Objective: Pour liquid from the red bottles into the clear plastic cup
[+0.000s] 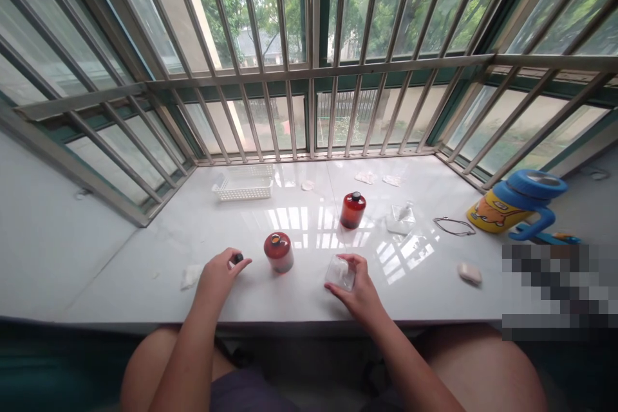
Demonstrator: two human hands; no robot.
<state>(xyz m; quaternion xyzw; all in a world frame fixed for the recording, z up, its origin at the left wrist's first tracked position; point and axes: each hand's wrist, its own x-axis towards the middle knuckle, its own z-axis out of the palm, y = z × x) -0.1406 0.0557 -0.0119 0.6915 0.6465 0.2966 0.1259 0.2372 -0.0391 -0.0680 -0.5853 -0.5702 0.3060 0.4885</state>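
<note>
Between the fingers of my left hand (219, 273) is a small black bottle cap (238, 258). Just right of it stands a red-brown bottle (279, 253), upright, its neck uncovered. My right hand (356, 283) is closed around a small clear plastic container (340, 272) near the table's front edge. Farther back, a second red-brown bottle (353, 211) stands with a black cap on. To its right lies another clear plastic piece (401, 219), whose exact kind I cannot make out.
A white perforated basket (244, 192) sits at the back left of the white table (145, 270). On the right are a blue-and-yellow jug (502, 209), a dark cord loop (454, 226) and a beige soap-like object (470, 273). Barred windows (311, 71) close off the far side.
</note>
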